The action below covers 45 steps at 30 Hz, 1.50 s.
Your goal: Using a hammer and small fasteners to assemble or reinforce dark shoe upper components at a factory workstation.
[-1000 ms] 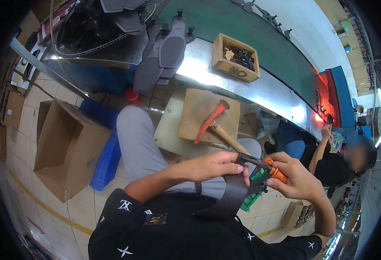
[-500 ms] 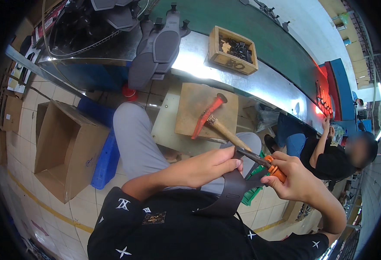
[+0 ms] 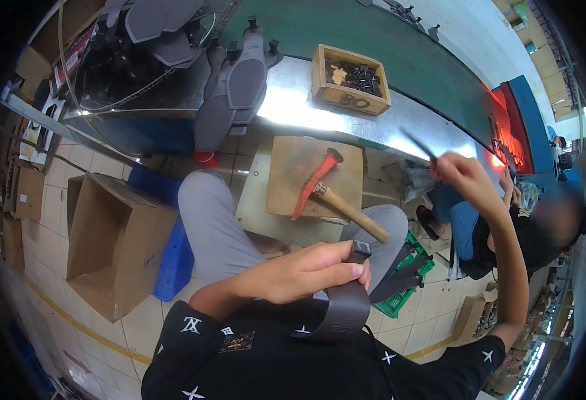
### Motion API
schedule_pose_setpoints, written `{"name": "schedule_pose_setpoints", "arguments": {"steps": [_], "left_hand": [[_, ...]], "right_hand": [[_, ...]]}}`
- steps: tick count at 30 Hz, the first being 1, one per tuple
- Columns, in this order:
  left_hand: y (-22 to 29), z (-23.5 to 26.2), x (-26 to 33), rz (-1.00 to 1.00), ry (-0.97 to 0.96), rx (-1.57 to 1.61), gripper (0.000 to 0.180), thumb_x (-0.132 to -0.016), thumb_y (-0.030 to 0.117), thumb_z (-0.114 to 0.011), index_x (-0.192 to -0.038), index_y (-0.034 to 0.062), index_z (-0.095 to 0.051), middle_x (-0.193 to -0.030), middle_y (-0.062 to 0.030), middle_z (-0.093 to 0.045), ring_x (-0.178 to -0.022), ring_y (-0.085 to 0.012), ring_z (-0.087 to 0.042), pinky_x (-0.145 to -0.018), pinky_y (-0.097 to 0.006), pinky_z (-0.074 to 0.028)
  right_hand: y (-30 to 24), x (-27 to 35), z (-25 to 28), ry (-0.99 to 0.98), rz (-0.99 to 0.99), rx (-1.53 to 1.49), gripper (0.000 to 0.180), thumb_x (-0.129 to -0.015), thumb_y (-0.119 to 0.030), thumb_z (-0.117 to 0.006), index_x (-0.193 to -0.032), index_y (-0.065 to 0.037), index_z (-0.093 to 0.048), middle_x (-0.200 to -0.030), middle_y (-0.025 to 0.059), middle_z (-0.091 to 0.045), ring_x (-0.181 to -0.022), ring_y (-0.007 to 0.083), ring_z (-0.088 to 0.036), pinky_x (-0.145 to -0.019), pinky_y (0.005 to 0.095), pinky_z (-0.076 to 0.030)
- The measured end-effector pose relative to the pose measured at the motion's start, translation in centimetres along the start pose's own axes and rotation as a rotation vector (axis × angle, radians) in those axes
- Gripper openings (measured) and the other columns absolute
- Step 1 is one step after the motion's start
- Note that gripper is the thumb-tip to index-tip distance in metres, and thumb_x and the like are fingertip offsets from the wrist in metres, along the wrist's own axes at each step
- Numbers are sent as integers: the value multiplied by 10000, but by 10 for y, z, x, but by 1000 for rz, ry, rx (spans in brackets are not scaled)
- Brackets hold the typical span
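My left hand [image 3: 313, 273] is closed on a dark grey strap [image 3: 345, 313] that curves down against my shirt. A small black buckle-like piece [image 3: 361, 251] sticks up past its thumb and fingers. My right hand [image 3: 463, 175] is raised to the right, above the bench edge, closed round a slim, dark-tipped tool [image 3: 418, 142]. Motion blurs that tool, and the fingers hide its handle. Between my knees, a hammer [image 3: 346, 207] with a red-wrapped head and wooden handle lies on a brown board [image 3: 283, 167], its handle pointing toward my left hand.
Grey sandals [image 3: 245, 87] hang over the metal-edged green bench. A wooden box [image 3: 349, 97] of small black parts stands on that edge. An open carton [image 3: 103, 247] and a blue crate [image 3: 174, 267] are at left. A green basket [image 3: 399, 300] and another person [image 3: 499, 233] are at right.
My right hand has pulled the tool off the black piece and swung up and to the right. My left hand still grips the strap and has hardly moved.
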<state>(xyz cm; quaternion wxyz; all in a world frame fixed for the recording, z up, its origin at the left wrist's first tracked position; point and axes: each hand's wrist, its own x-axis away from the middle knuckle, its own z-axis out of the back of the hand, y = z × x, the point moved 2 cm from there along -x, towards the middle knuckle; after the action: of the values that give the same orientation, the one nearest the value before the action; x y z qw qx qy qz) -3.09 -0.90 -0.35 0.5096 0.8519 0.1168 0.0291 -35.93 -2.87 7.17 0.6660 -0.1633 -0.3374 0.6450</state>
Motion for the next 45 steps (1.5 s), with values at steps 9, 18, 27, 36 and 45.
{"name": "schedule_pose_setpoints", "arguments": {"steps": [9,18,27,36,45], "left_hand": [[-1,-12,-3,122,160,36,298,-1049,308,-441,-1038,51,-592,-985,-2,-566,-941,-79,-491,-842,-248,-399],[-4,-13,-25,234,138,155,240,-1028,256,-465,-982,48,-576,-1045,-90,-630,-984,-142,-554,-888,-289,-429],[-5,-24,-50,397,27,216,274,-1023,255,-492,-992,4,-597,-1051,-96,-649,-1001,-157,-587,-892,-280,-448],[-7,-33,-46,354,60,276,251,-1016,239,-517,-984,6,-605,-1017,-76,-642,-966,-135,-582,-873,-266,-446],[0,-32,-45,424,-60,148,321,-1054,271,-434,-1082,0,-603,-1048,-61,-609,-1061,-152,-551,-971,-292,-412]], "right_hand": [[201,-113,-4,336,-58,417,402,-866,-329,-698,-792,63,-651,-824,259,-638,-762,392,-626,-683,443,-476],[16,-3,-152,33,287,-931,659,-931,-584,-558,-1163,27,-638,-1177,175,-658,-1094,270,-641,-986,416,-485],[-29,55,-181,159,334,-1354,634,-862,-651,-601,-917,-19,-622,-929,152,-656,-974,330,-634,-900,475,-500],[-31,53,-182,25,420,-1498,520,-886,-547,-657,-824,-31,-650,-877,105,-658,-1001,310,-589,-940,441,-426],[-28,59,-177,-48,462,-1541,547,-850,-514,-700,-905,30,-695,-884,151,-673,-1065,337,-591,-964,473,-445]]}}
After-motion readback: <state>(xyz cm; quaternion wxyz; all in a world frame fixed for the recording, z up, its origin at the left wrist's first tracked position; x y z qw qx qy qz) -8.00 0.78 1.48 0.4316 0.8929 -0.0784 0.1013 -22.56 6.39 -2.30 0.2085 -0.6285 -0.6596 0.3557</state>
